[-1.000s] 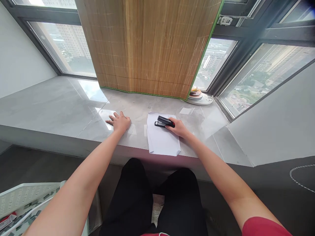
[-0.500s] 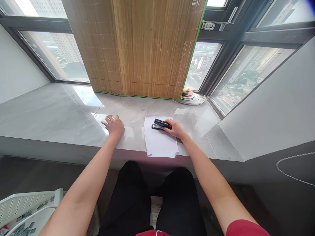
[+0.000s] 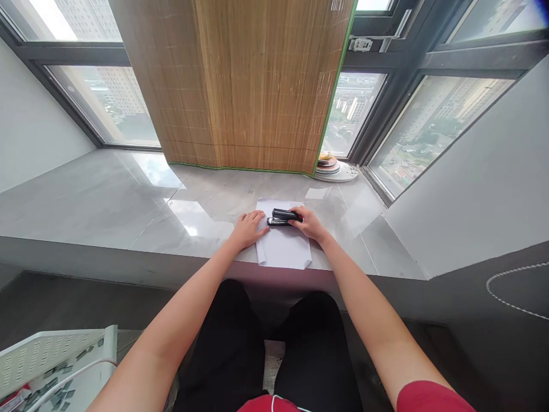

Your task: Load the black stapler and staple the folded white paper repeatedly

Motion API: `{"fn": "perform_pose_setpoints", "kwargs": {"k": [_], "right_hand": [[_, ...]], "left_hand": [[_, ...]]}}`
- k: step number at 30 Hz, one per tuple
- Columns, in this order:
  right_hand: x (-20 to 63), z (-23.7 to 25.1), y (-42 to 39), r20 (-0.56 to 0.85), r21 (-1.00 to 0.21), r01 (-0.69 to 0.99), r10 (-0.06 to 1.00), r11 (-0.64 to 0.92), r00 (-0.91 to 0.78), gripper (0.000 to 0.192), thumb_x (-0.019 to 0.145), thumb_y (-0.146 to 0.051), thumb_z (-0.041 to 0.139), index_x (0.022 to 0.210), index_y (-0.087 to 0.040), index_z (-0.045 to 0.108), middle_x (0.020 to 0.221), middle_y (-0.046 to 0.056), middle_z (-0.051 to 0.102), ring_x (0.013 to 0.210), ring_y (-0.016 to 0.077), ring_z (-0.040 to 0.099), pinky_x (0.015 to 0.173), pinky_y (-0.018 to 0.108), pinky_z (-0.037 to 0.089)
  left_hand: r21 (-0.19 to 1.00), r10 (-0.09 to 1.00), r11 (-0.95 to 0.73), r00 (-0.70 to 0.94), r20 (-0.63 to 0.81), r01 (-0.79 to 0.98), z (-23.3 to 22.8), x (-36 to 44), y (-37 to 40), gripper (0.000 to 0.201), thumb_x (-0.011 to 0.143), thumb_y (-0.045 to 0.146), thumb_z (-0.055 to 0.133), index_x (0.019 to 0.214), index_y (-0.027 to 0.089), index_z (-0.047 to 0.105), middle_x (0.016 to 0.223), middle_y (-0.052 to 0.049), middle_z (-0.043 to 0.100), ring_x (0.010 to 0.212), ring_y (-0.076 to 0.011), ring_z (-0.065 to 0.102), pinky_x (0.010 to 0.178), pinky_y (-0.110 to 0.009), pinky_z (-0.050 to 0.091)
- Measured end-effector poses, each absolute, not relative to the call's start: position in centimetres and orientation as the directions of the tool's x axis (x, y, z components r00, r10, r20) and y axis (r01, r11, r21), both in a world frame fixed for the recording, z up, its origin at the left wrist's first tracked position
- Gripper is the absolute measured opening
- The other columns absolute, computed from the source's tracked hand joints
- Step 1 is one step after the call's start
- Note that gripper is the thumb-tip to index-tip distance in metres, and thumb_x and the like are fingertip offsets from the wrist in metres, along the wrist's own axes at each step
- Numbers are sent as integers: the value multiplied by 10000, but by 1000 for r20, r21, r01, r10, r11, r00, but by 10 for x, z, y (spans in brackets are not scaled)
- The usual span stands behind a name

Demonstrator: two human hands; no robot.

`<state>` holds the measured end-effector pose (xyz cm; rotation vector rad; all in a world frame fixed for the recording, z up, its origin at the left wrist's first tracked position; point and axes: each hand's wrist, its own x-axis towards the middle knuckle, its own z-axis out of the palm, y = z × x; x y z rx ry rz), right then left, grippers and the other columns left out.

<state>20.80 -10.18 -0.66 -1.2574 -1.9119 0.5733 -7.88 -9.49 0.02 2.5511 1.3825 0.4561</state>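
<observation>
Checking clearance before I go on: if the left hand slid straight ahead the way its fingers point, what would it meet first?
Probably the black stapler: the left hand rests on the paper, fingertips aimed at its near end. Depth is unclear.

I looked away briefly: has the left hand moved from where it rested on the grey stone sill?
Yes. The left hand has slid right along the grey stone sill, and now rests on the white paper sheet's left edge, near the black stapler.
</observation>
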Motion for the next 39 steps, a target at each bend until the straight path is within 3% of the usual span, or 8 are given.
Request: {"fn": "perform_pose_setpoints", "kwargs": {"k": [6,11,15,20,26,30,33,39], "right_hand": [[208,-1,-109,476,-723,502,869,476,-138,382,920,-493,732,1206,-241,759,1114,80,767,1014,269,654,938,420,528],[220,5,-123,568,-710,559,818,429,95,430,1013,-473,535,725,-242,755,776,55,670,746,227,611,780,400,509],[221,6,-124,549,-711,554,834,433,53,404,957,-424,540,652,-246,737,732,49,643,715,219,589,758,393,497],[215,3,-118,541,-704,583,838,404,73,464,897,-394,547,481,-253,399,605,18,408,616,175,398,651,362,395],[214,1,-116,549,-716,566,831,409,93,505,938,-449,542,510,-255,355,593,6,361,608,169,385,649,362,391],[215,2,-115,502,-767,489,863,414,58,346,948,-571,653,855,-245,720,886,55,720,839,228,637,820,389,537],[211,3,-111,416,-796,440,904,417,-104,468,847,-567,796,1183,-243,760,1196,93,784,1063,280,713,920,427,579],[188,13,-106,362,-710,561,903,427,-229,328,811,-321,769,1124,-229,808,1105,73,830,1005,306,762,976,481,584]], "left_hand": [[320,845,-534,501,184,783,0,-79,-94,464,1049,439,617,1478,262,606,1631,-86,584,1487,-327,532,1273,-522,339],[339,846,-532,501,181,776,2,-79,-95,451,1052,448,610,1468,273,616,1612,-88,599,1480,-326,533,1269,-514,337],[350,849,-528,496,183,774,3,-78,-95,450,1048,438,616,1468,277,619,1605,-88,605,1485,-326,529,1264,-515,341],[363,856,-516,486,177,776,2,-78,-93,463,1034,442,632,1468,280,621,1589,-99,617,1486,-330,534,1270,-509,335],[494,877,-470,450,169,731,4,-82,-91,884,964,456,722,1706,223,301,1546,-136,654,1479,-325,563,1258,-499,347],[502,879,-467,445,173,728,5,-81,-92,789,964,463,720,1642,220,396,1535,-143,663,1476,-330,569,1257,-503,351],[499,878,-470,445,179,728,4,-80,-92,734,956,439,728,1601,221,455,1535,-154,659,1492,-340,559,1252,-501,364],[564,868,-483,450,209,670,4,-85,-93,684,963,443,694,1572,201,497,1598,-161,600,1551,-344,496,1315,-525,315]]}}
